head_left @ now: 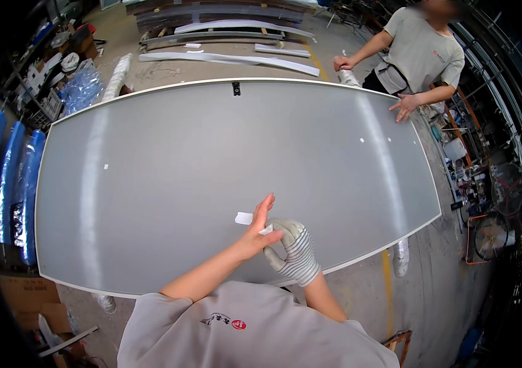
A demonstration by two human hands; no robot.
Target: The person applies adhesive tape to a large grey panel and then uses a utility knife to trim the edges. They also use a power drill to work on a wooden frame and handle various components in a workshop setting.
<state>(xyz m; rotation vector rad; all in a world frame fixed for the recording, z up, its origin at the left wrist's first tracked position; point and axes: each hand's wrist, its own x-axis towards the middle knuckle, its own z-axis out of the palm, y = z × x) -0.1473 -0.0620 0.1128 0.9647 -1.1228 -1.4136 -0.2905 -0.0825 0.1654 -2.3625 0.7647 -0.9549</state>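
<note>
A large flat grey panel (pixel 212 153) with a thin white frame lies in front of me. Above its near half, my left hand (pixel 256 233) is bare, its fingers stretched forward. A small white piece (pixel 266 230), like tape or a sticker, sits between its thumb and the side of the hand. My right hand (pixel 297 248) wears a grey-and-white striped glove. Its curved fingers meet the left thumb, and a gap shows between its own thumb and fingers. Just left of my hands, a white label (pixel 243 218) lies on the panel.
Wrapped supports (pixel 401 257) carry the panel. A co-worker (pixel 423 52) stands at the far right, one hand on the panel's corner. Blue plastic-wrapped rolls (pixel 3 178) stand at left. White strips (pixel 230 59) lie beyond the panel. A black fitting (pixel 236 89) sits at its far edge.
</note>
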